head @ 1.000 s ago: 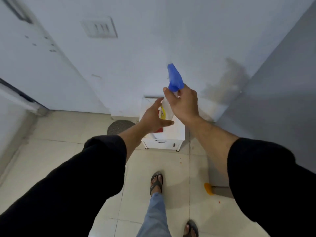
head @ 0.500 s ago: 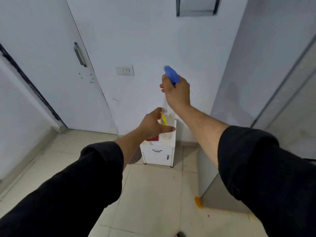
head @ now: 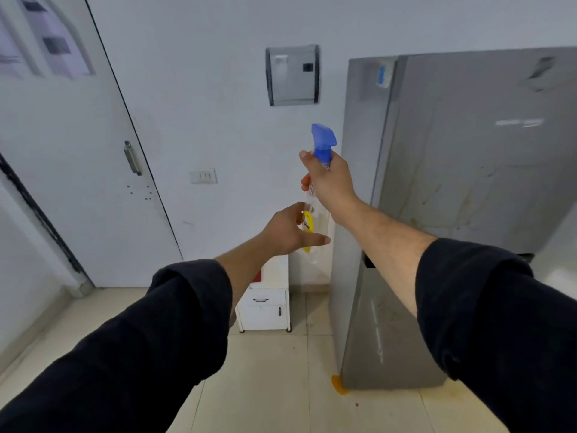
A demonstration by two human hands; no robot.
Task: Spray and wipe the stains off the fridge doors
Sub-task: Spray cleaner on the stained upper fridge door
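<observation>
A clear spray bottle (head: 319, 223) with a blue trigger head (head: 323, 139) and a yellow label is held upright in front of me. My right hand (head: 329, 182) grips its neck just under the head. My left hand (head: 288, 230) cups the lower body of the bottle, thumb stretched across it. The grey fridge (head: 462, 170) stands to the right; its upper door shows brownish streaks and smears (head: 443, 195). The lower door (head: 384, 332) carries faint marks. No cloth is in view.
A small white cabinet (head: 265, 307) stands against the wall left of the fridge. A white door (head: 78, 170) with a handle is on the left. A grey wall box (head: 293, 75) hangs above. An orange spill (head: 338, 384) lies on the floor tiles.
My view has tilted up from the floor, bringing the fridge doors into sight. Both hands have kept the bottle and lifted it higher, nearer the fridge.
</observation>
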